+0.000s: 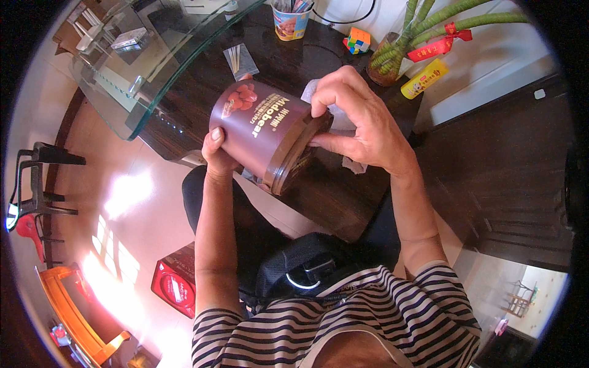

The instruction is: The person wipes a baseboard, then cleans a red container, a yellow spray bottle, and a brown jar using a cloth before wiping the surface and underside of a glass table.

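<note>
A brown plastic food jar (257, 124) with a picture on its label lies tilted on its side in the air above the dark desk. My left hand (220, 149) holds its base end, with the thumb on the near side and a fingertip showing at the far side. The jar's brown lid (294, 154) faces right and down. At that lid my right hand (363, 122) has its thumb and forefinger on the rim. Behind the right hand lies a pale cloth (341, 118), partly hidden.
On the dark desk (184, 119) are a clear bag of cotton swabs (241, 61), a paper cup (291, 20) with packets, a puzzle cube (358, 40), a potted plant (386, 60) and a yellow tube (424, 79). A glass tabletop edge (152, 103) juts in. A red box (175, 280) stands on the floor.
</note>
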A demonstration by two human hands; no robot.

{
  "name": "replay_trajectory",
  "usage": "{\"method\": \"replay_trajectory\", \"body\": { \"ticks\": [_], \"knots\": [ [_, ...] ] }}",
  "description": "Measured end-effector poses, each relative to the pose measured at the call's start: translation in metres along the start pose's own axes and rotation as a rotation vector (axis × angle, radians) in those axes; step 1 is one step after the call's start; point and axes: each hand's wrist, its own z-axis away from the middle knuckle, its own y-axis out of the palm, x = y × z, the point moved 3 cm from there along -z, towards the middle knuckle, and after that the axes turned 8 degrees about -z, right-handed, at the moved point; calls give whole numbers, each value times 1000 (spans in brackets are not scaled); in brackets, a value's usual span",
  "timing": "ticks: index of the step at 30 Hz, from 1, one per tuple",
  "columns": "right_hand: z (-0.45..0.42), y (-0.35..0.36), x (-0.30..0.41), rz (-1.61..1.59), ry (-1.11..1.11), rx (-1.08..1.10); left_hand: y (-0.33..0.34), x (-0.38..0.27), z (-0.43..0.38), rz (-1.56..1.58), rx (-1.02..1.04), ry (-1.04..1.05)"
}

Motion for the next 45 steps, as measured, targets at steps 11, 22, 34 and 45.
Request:
{"method": "replay_trajectory", "body": {
  "ticks": [11, 22, 34, 45],
  "knots": [
    [18, -21, -6, 267, -13, 174, 7, 16, 4, 33, 129, -178],
    [7, -34, -54, -227, 328, -82, -24, 36, -15, -181, -131, -71],
    [49, -63, -120, -628, 639, -391, -17, 26, 16, -1607, 330, -232],
    [43, -28, -99, -586, 716, -51, -42, 25, -25, -1620, -341, 312]
  ]
}}
